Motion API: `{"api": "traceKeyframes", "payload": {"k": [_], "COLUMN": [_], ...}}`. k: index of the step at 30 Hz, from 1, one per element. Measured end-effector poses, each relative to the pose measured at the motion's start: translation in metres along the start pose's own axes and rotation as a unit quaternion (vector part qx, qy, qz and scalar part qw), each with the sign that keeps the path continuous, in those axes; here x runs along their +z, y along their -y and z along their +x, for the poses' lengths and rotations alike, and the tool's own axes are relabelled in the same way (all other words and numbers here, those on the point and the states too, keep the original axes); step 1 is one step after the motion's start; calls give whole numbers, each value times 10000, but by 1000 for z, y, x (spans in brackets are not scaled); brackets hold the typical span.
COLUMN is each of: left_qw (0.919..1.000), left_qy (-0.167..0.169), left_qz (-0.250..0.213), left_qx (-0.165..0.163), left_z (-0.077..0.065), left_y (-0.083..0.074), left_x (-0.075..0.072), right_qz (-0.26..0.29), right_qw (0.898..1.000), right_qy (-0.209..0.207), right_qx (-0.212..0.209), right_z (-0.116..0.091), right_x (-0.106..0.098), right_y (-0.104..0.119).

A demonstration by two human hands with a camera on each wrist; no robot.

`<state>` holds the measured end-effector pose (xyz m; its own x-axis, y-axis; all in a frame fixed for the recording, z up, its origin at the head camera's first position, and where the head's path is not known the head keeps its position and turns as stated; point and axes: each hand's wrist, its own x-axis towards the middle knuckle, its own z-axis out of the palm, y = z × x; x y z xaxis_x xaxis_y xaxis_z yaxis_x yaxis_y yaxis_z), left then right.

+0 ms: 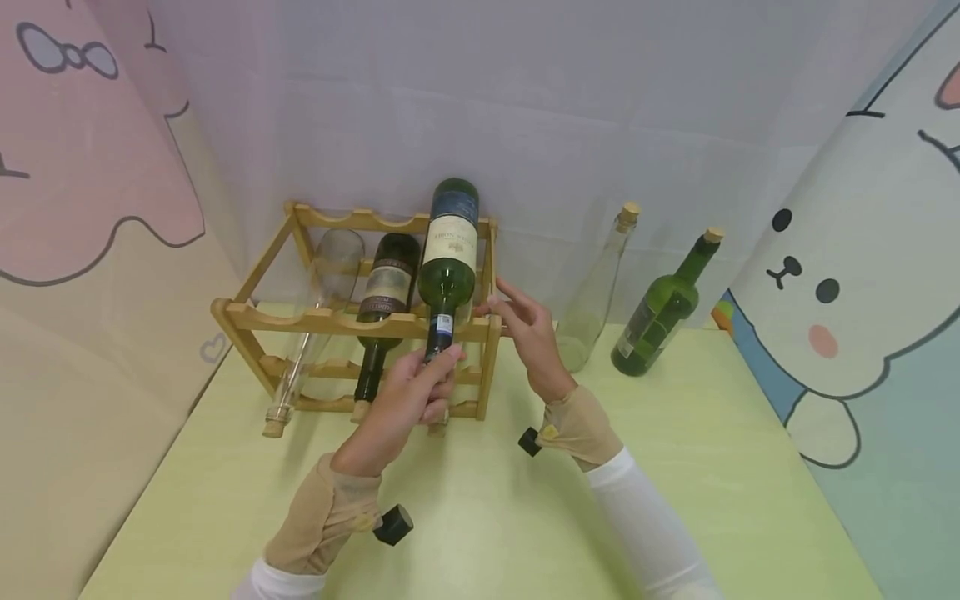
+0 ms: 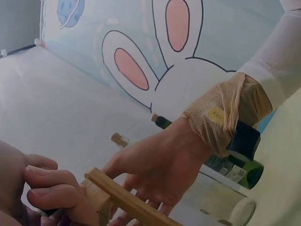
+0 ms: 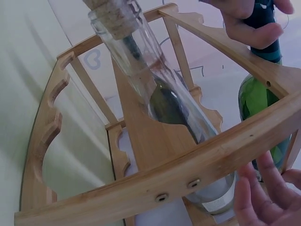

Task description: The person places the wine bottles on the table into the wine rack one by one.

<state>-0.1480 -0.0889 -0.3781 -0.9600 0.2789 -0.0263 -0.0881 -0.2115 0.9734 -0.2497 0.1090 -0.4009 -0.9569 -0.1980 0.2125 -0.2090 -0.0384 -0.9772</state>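
Note:
A green wine bottle (image 1: 450,242) with a cream-and-blue label lies neck-forward over the right end of the wooden rack (image 1: 352,321). My left hand (image 1: 408,400) grips its dark neck, thumb on top. At the rack's right side is my right hand (image 1: 534,337), its spread fingertips touching the side bar in the right wrist view. A dark wine bottle (image 1: 388,287) occupies the middle upper slot, and a clear corked bottle (image 1: 337,258) the left one. Below the gripped bottle, another clear corked bottle (image 3: 160,80) rests inside the rack; my left hand partly hides it in the head view.
Right of the rack, a clear corked bottle (image 1: 592,308) and a green corked bottle (image 1: 662,312) stand upright on the pale yellow table (image 1: 637,483). A white curtain (image 1: 570,108) hangs close behind, with printed cartoon cloths at both sides.

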Motion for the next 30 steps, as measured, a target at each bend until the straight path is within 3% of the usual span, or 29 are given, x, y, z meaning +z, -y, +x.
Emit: {"api": "traceKeyframes", "payload": {"k": [9,12,18,26,28,30], "left_qw": [9972,9927,9853,9594,9482,9310], "left_qy": [-300,-499,-829,-1722,-1904,-1990], "left_qz": [689,1085,1338,1892,2048,2323], "left_qx": [-41,193,660,1186,1505,1991], "left_z": [0,-6,-19,-29,-32,-35], "left_y": [4,5,4,-4,-7,-10], "left_x": [-9,-15,-28,-33,-30,-24], "right_qz": [94,-4,-632,-1198,-1367,-1530], "right_qw": [9985,9986,9976,9921,9891,9851], "right_qy": [520,507,292,-360,-534,-777], "right_qx": [130,172,-57,-121,-112,-99], "right_z": [-16,-28,-53,-86,-92,-97], "right_x": [-20,-32,-70,-134,-150,-165], "right_y": [-11,-19,-29,-47,-49,-50]}}
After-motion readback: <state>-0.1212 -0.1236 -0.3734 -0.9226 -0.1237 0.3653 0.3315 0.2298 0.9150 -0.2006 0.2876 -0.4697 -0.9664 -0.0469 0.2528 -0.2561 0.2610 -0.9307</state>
